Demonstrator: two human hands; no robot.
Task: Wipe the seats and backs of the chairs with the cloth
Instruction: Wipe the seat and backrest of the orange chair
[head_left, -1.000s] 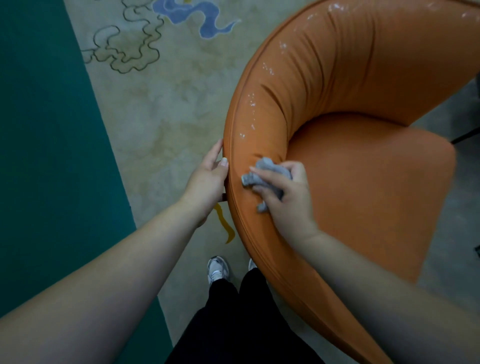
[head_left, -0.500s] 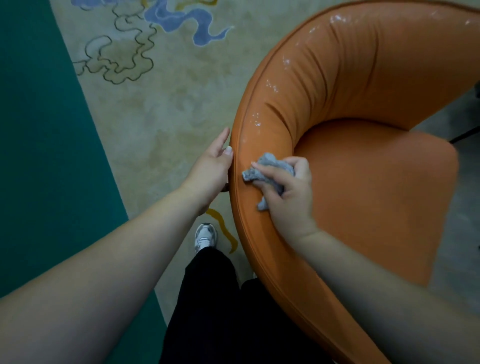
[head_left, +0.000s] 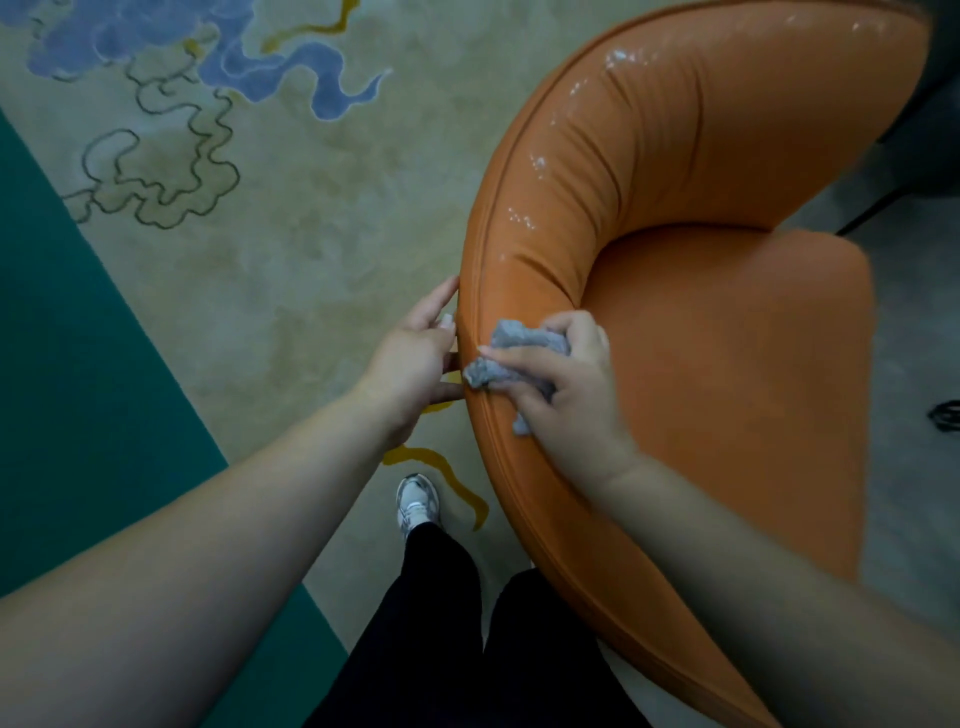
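Observation:
An orange chair (head_left: 727, 322) with a curved padded back fills the right half of the view. Its back carries shiny wet streaks along the top. My right hand (head_left: 566, 384) grips a crumpled grey cloth (head_left: 511, 353) and presses it on the top rim of the chair back. My left hand (head_left: 415, 358) rests against the outer side of the back, just left of the cloth, with straight fingers and its thumb on the rim.
A beige carpet (head_left: 311, 249) with blue and outlined cloud patterns lies under the chair, bordered by a green band (head_left: 88, 374) at the left. My shoe (head_left: 415, 501) and dark trouser legs stand close to the chair's base. Grey floor shows at right.
The cloth and my right hand have slid a little along the chair back's rim toward its outer edge. My left hand stays against the outer side. One foot has stepped.

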